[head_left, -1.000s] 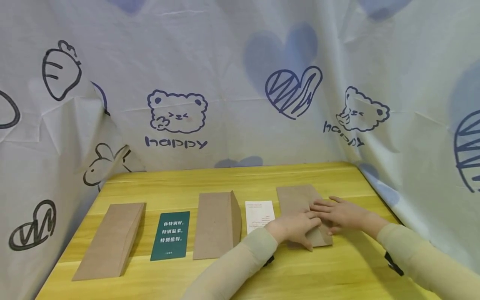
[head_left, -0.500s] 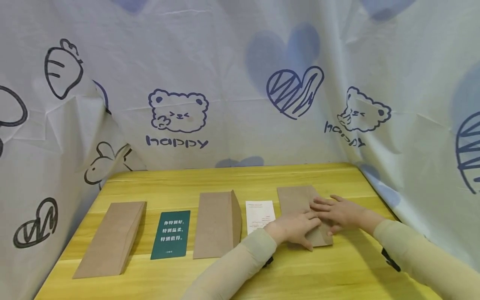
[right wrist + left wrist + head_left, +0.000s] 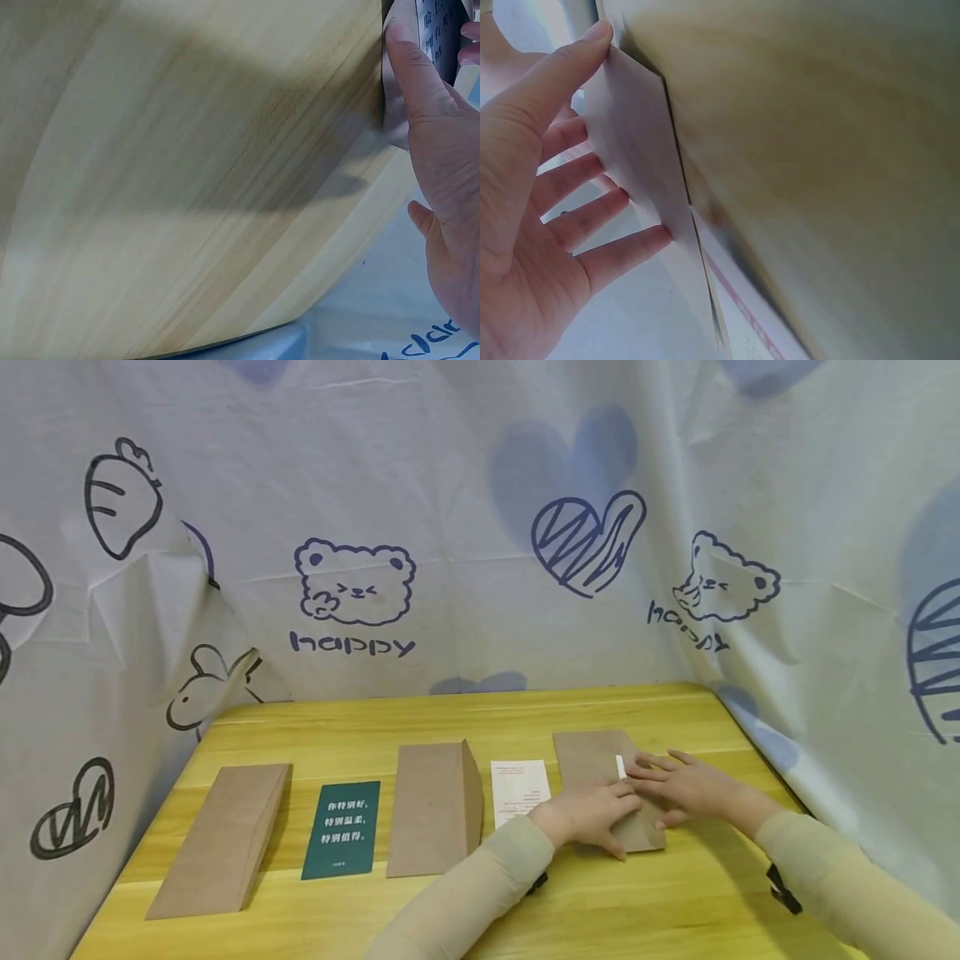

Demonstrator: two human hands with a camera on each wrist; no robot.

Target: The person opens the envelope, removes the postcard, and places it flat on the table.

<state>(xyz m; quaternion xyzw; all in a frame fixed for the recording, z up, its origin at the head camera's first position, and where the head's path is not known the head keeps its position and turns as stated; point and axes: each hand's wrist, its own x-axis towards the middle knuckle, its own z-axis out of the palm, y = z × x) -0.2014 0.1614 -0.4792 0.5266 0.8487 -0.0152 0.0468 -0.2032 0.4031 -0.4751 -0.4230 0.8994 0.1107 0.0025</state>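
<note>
On the right of the table in the head view, a brown paper envelope lies flat under both hands. My left hand rests on its lower part. In the left wrist view the left fingers are spread against the paper, thumb at a corner. My right hand reaches in from the right, its straight fingertips on the envelope's right side and the thumb apart from them. A narrow white strip shows at those fingertips. In the right wrist view a card with dark print shows beside the thumb.
Left of the hands lies a white printed card, partly covered by the left sleeve. Farther left are a second brown envelope, a green card with white characters and a third brown envelope. A patterned curtain encloses the table.
The white strip has appeared at my right fingertips on the envelope. My right fingers have shifted slightly; the left hand stays in place.
</note>
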